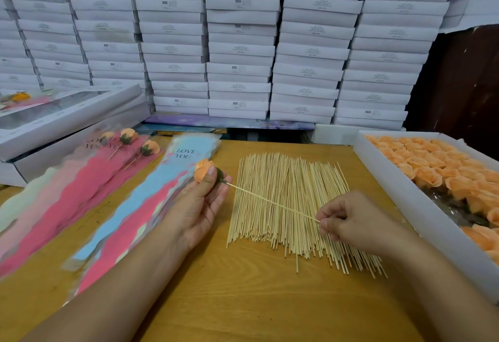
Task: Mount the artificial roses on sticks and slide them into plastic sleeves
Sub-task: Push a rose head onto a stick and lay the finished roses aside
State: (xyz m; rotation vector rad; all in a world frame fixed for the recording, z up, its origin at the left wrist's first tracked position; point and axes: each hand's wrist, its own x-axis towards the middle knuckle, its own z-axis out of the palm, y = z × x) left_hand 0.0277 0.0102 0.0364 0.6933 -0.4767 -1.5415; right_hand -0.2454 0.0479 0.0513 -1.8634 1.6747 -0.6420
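Note:
My left hand [201,201] holds an orange artificial rose [202,170] with a green base between thumb and fingers, above the table's middle. A thin wooden stick [272,202] runs from the rose's base to my right hand [348,223], which pinches its far end. Under them a wide pile of loose sticks [297,206] lies on the wooden table [243,301]. A stack of blue and pink "LOVE YOU" plastic sleeves [151,201] lies left of my left hand. Further left, three sleeved roses on sticks [135,144] lie on pink sleeves.
A white tray [421,217] full of orange rose heads [442,169] stands at the right edge. Flat white boxes [67,120] sit at the back left. A wall of stacked white boxes [240,44] rises behind the table.

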